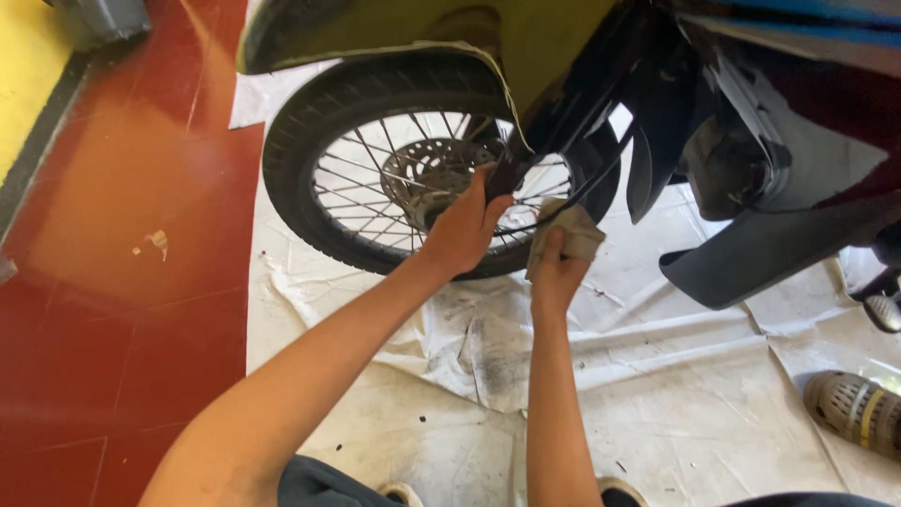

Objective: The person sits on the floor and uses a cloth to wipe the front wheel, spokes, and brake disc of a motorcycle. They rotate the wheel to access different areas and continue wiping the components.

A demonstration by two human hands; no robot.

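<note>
A motorbike's front wheel (319, 178) with a black tyre, thin spokes and a drilled brake disc (434, 174) stands on a white sheet. My left hand (465, 228) reaches into the spokes near the hub, its fingers wrapped around the lower part of the black fork leg (511, 169). My right hand (556, 268) is closed on a beige rag (571, 228) and presses it against the wheel's rim, just right of the fork. A yellow-green mudguard (394, 33) arches over the tyre.
The bike's dark body panels (751, 244) hang at right, with a footpeg (882, 310) further right. A crumpled, dirty white sheet (676, 394) covers the floor; red tiles (122, 282) lie at left. A slotted sandal (854, 408) rests at the right edge.
</note>
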